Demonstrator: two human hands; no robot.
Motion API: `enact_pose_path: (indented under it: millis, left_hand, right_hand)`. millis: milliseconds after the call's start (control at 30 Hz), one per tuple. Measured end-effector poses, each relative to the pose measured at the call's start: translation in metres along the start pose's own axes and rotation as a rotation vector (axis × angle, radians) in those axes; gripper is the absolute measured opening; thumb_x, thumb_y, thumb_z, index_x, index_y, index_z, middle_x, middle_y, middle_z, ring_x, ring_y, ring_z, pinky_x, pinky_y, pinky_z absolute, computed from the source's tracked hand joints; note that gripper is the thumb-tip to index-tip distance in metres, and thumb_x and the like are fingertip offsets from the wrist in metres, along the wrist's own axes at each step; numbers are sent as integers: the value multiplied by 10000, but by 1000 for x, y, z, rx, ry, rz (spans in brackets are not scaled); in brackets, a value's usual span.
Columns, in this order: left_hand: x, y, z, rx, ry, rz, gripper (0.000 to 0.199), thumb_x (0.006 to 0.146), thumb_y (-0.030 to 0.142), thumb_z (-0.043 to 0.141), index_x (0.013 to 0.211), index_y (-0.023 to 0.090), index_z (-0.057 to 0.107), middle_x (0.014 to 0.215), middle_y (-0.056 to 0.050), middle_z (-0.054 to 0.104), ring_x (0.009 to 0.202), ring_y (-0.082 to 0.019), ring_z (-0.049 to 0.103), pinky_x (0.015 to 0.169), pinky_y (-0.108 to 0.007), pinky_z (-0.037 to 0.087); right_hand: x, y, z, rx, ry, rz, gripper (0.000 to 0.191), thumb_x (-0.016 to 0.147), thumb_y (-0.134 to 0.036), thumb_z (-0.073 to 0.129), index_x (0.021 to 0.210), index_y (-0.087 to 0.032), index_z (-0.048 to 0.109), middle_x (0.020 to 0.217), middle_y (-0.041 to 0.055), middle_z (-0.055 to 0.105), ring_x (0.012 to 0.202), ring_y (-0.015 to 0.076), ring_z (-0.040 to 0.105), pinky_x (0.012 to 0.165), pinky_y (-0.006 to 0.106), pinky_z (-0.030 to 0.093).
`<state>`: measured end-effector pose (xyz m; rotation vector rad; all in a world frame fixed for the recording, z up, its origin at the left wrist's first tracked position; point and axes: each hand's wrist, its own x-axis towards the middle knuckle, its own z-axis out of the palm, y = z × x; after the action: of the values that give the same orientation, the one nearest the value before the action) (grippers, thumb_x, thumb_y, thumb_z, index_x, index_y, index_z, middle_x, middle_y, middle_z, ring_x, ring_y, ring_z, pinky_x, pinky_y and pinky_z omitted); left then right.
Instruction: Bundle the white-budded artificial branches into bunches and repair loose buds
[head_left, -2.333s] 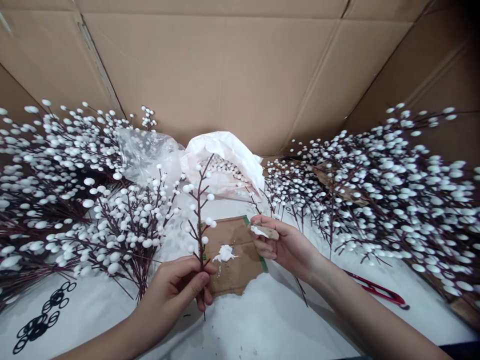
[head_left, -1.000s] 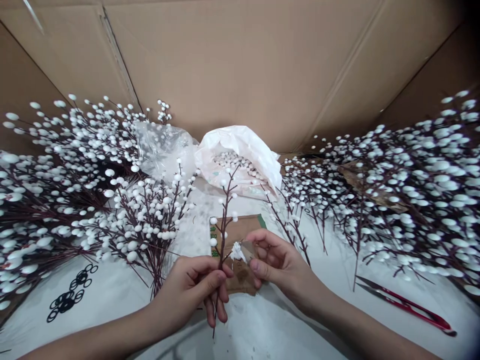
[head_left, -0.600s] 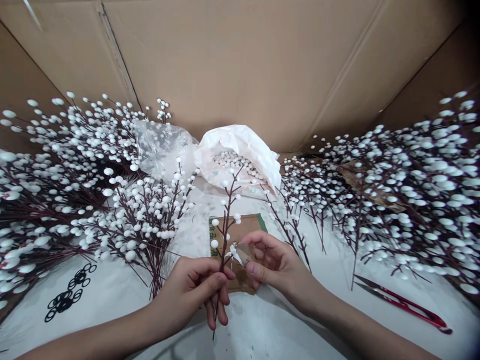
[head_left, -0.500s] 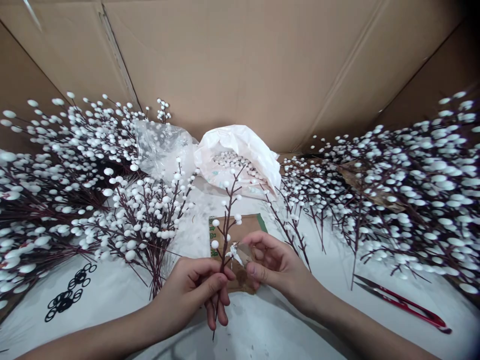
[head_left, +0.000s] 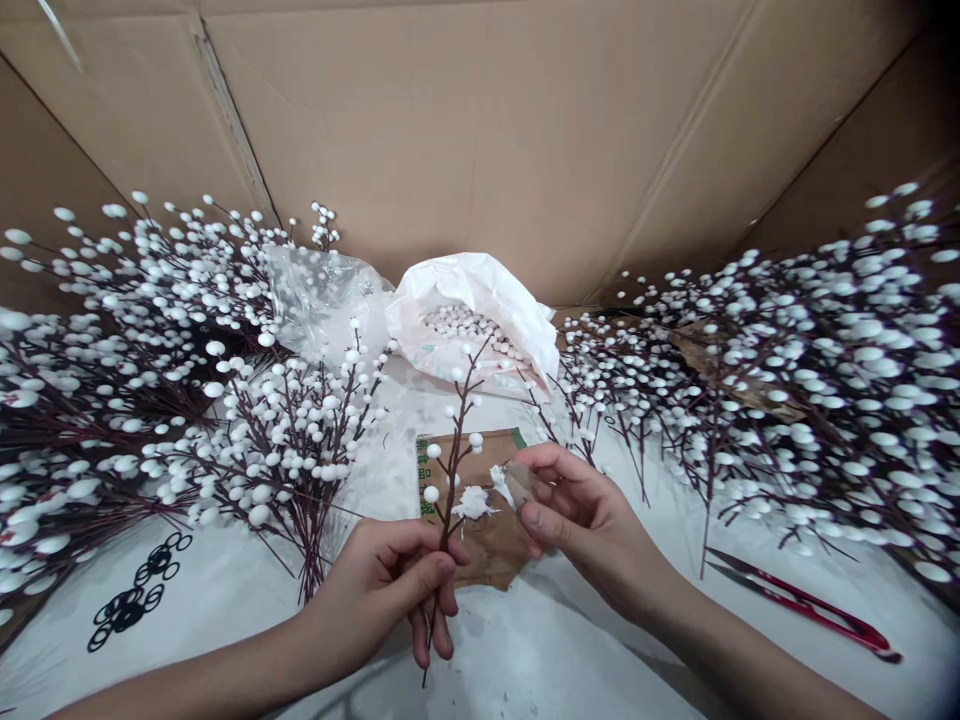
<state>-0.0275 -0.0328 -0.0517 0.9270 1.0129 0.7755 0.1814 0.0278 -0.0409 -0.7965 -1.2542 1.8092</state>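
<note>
My left hand (head_left: pixel 405 590) is closed around the lower stem of a brown artificial berry branch (head_left: pixel 452 470), which stands nearly upright with a few white berries on its twigs. Between the thumb and fingers of my right hand (head_left: pixel 577 510) is a small flat greyish scraper-like piece (head_left: pixel 519 484), its tip coated in white paste. A blob of white paste (head_left: pixel 474 503) lies just right of the stem, on a brown sheet with green print (head_left: pixel 495 560). Some of my right fingers are hidden behind the piece.
Behind the sheet, an open white bag (head_left: pixel 517 300) holds loose white berries, beside a clear plastic bag (head_left: pixel 322 300). Bunches of berry stems stand left (head_left: pixel 292 430) and right (head_left: pixel 810 370). Red-handled snips (head_left: pixel 817 610) lie at right, black rings (head_left: pixel 135 590) at left. Cardboard walls (head_left: pixel 450 130) enclose the table.
My right hand has drawn back to the right with the pasted piece, away from the stem, and the white blob on the sheet shows more fully. My left hand keeps its hold.
</note>
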Motion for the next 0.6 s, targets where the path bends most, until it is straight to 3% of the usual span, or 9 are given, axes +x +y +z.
enact_pose_path:
  millis: [167,333,600]
  left_hand:
    - [0,-1,0,12,3,-3,343,803,490,625,893,159,628,621,1,611,469,-135,630,390,-205,455]
    - [0,1,1,21,8,26,329,849,489,562,853,165,617,608,10,596,443,-95,585,389,-181,404]
    - [-1,4,2,-55,-35,-1,351,898,512,468,791,179,498,485,65,480,319,-32,352,341,-163,238]
  right_hand:
    - [-1,-1,-3,-49,13,-50,233,794,-335,709,975,-262,583,742,-18,515,592,88,447,503,210,376]
    - [0,-1,-3,-142,17,-10,158,790,-311,702,878,-243,590,703,-29,501,547,72,396,473,208,307]
    - [0,-3,3,-172,22,7,190,765,-329,713,874,-235,588,686,-28,506,563,89,415,501,229,320]
